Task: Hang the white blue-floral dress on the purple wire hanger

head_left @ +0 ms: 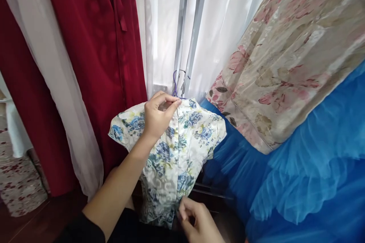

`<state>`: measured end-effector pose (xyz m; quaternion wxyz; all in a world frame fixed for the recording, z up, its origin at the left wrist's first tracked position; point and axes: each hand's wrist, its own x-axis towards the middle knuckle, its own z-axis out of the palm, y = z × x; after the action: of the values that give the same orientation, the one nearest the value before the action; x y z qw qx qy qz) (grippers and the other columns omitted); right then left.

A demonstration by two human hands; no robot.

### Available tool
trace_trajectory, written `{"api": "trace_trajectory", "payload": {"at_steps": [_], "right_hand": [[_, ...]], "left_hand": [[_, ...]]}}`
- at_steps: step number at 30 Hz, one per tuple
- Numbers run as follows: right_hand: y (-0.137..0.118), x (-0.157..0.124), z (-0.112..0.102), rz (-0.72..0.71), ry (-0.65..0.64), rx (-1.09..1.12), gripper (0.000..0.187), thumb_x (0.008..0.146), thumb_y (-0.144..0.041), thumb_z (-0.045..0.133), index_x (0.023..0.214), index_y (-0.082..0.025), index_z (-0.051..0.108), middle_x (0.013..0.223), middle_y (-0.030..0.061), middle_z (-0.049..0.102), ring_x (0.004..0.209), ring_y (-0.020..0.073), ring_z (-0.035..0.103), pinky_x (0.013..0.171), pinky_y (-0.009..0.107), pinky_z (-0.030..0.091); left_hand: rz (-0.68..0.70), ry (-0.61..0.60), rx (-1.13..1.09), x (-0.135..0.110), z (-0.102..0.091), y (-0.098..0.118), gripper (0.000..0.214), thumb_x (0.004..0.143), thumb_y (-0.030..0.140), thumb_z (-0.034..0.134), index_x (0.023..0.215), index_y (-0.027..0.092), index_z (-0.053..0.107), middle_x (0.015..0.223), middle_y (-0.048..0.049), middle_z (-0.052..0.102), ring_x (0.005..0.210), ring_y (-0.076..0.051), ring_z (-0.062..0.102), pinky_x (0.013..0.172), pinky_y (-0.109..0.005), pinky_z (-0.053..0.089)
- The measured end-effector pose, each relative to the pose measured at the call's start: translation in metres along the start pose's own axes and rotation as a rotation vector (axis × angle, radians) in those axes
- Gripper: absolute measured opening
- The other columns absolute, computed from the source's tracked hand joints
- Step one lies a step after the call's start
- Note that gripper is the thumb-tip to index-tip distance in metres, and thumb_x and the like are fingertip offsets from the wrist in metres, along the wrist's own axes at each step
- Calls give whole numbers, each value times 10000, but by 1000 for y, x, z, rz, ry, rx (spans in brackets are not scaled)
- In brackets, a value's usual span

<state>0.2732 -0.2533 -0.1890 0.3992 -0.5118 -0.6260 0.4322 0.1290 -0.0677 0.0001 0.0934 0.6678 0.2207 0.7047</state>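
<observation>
A white dress with blue and green floral print (186,148) hangs in front of me, a straight seam running down its middle. My left hand (159,115) pinches the neckline at the top of that seam, closed on the cloth. Lower down, my right hand (199,218) is closed in a pinch at the seam's lower part. Its fingertips touch the dress, but whether they grip fabric or a zipper pull is hidden. The dress is on a purple hanger (175,85), whose hook shows above the neckline beside a metal post (196,19).
Dark red garments (94,45) and a sheer pale one (65,83) hang at the left. On the right hang a beige floral garment (285,64) and a blue ruffled tulle skirt (299,182). White curtain fabric (228,19) covers the back.
</observation>
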Motion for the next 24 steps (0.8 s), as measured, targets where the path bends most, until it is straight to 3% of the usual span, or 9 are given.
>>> {"api": "trace_trajectory", "payload": {"at_steps": [2, 4, 7, 13, 17, 24], "right_hand": [[-2, 0, 0, 95, -124, -3, 84, 850, -175, 597, 784, -210, 559, 568, -65, 528, 492, 106, 462, 514, 217, 307], [-12, 6, -6, 115, -162, 40, 36, 907, -218, 569, 876, -209, 584, 584, -62, 551, 509, 111, 491, 537, 220, 333], [-42, 32, -24, -9, -102, 169, 145, 958, -348, 585, 940, -204, 598, 592, -53, 558, 559, 130, 538, 591, 238, 386], [-101, 130, -47, -310, 112, 194, 341, 972, -529, 545, 1006, -198, 622, 600, -28, 603, 542, 145, 513, 565, 262, 393], [-116, 162, -34, -454, 242, 81, 334, 983, -479, 538, 836, -192, 622, 612, -14, 587, 573, 143, 523, 580, 263, 393], [-120, 160, -23, -500, 333, 159, 311, 950, -422, 551, 721, -211, 539, 577, -41, 486, 543, 127, 453, 559, 258, 370]], "left_hand": [[-7, -71, -23, -1, -4, 0, 32, 863, 180, 737, 834, 178, 750, 859, -25, 640, 790, -143, 613, 683, -275, 498], [11, -155, -3, -4, -11, 1, 29, 862, 178, 737, 842, 178, 757, 899, -40, 644, 819, -149, 625, 687, -275, 506], [47, -277, 37, -6, -24, 2, 27, 859, 179, 741, 844, 182, 763, 887, -56, 682, 832, -168, 642, 721, -298, 520], [49, -516, 130, -4, -44, 6, 186, 858, 92, 677, 989, 199, 754, 983, -46, 744, 920, -183, 687, 816, -315, 559], [29, -526, 148, -7, -51, 6, 249, 889, 66, 630, 1064, 204, 740, 1043, -36, 762, 977, -180, 713, 885, -313, 575], [63, -485, 152, -13, -49, -1, 327, 884, 27, 617, 1139, 207, 714, 1098, -31, 759, 973, -154, 728, 878, -270, 590]]}}
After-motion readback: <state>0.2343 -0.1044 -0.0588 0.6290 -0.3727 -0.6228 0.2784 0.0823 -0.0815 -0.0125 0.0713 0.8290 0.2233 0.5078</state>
